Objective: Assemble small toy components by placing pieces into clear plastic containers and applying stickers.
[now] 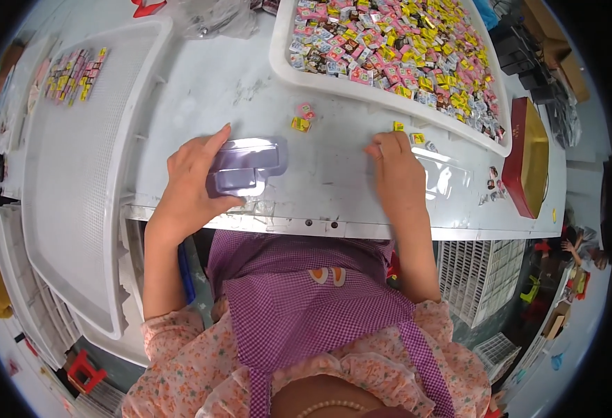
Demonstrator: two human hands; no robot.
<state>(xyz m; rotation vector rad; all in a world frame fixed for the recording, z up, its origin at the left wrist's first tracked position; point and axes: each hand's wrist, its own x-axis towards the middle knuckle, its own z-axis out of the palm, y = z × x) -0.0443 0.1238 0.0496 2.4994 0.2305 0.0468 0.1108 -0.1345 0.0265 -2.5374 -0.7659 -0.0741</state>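
My left hand (pixel 191 177) spans a small clear plastic tray (pixel 242 182) with moulded hollows, thumb on its near edge and fingers at its far edge. No pieces show inside the tray. To its right, my right hand (pixel 400 174) is low over the table with its fingers curled in; whatever the fingertips hold, if anything, is hidden. A pink wrapped cube (pixel 306 110) and a yellow wrapped cube (pixel 301 125) lie beyond the tray. Another yellow cube (pixel 417 138) rests beside my right hand, near a flat clear plastic piece (pixel 448 177).
A large white bin (pixel 389 102) heaped with small wrapped cubes stands at the far right. At the left, a long white mesh tray (pixel 76 188) holds several filled packs (pixel 76 75). A red and gold box (pixel 525 160) stands at the right edge, beside a few loose pieces (pixel 492 187).
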